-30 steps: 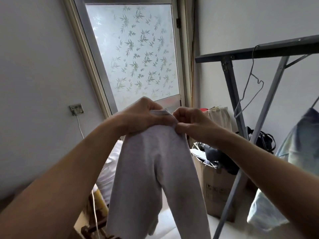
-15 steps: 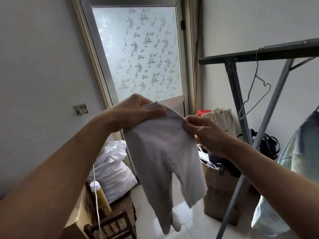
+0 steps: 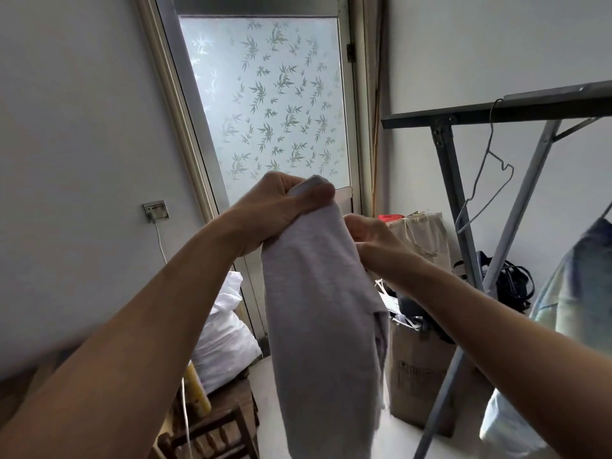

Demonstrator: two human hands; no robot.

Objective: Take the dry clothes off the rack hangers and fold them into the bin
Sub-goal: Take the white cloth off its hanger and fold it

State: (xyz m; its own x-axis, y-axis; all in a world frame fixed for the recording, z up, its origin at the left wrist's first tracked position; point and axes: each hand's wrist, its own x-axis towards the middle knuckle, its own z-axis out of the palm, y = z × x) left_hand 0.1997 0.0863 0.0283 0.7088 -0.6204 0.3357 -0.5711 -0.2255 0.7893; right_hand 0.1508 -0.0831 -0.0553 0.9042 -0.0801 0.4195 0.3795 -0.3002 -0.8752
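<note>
I see the left hand (image 3: 281, 210) gripping the grey garment (image 3: 324, 309) top, its length hanging straight down, the right hand (image 3: 367, 236) pinching its side edge.

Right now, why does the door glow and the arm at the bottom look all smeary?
Head view: daylight comes through the frosted door, so it glows and the room stays dim. The left arm is close to the lens and blurred at its lower edge. The wide lens bends the rack and walls.

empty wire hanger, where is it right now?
In the head view, the thin bare wire hanger hangs on the right from the dark metal rack bar, between the rack's two grey legs, above the black bag.
</note>
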